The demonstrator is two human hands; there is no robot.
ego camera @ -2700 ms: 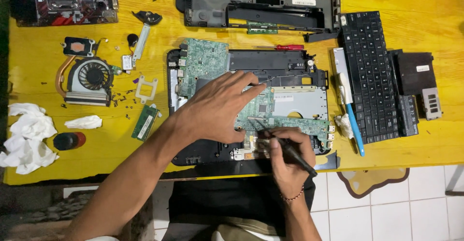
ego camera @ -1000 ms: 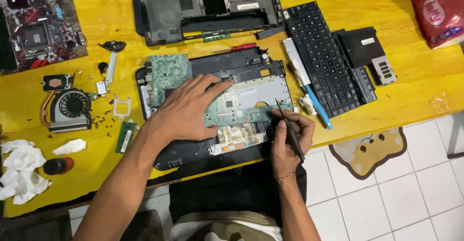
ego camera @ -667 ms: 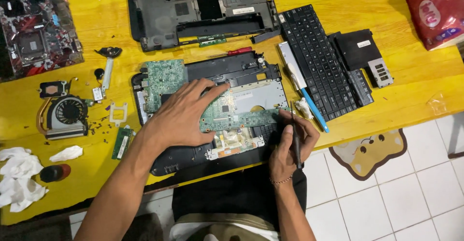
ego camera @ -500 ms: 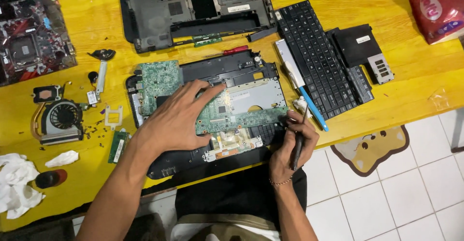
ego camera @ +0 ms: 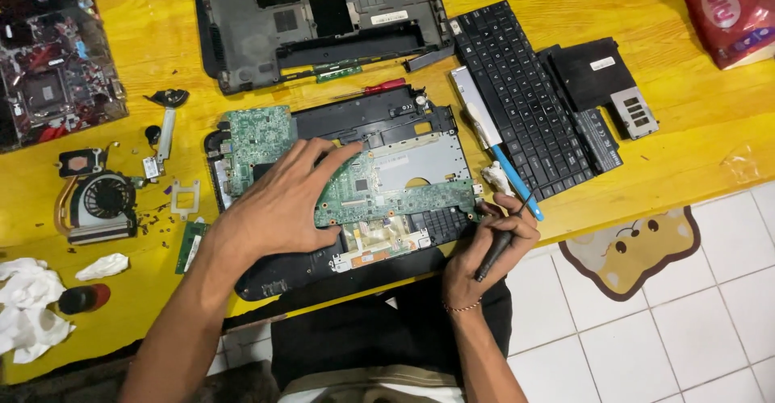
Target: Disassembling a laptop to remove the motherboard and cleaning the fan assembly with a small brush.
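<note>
1. The table (ego camera: 646,169) edge ran just under the laptop base (ego camera: 323,266), whose near side overhung it; a hard press could have tipped the base toward the person's lap.
2. The left hand (ego camera: 278,205) lay flat, fingers spread, on the green board (ego camera: 395,189) seated in the base. Too much weight there might have flexed the board.
3. The right hand (ego camera: 488,245) was closed around a black screwdriver (ego camera: 504,237) at the board's right end; a slip could have gouged traces.
4. Loose screws (ego camera: 157,224) near the fan (ego camera: 101,205) might have rolled away.

Green circuit board (ego camera: 387,193) flat in laptop base (ego camera: 323,266), black screwdriver (ego camera: 494,253) tilted
</note>
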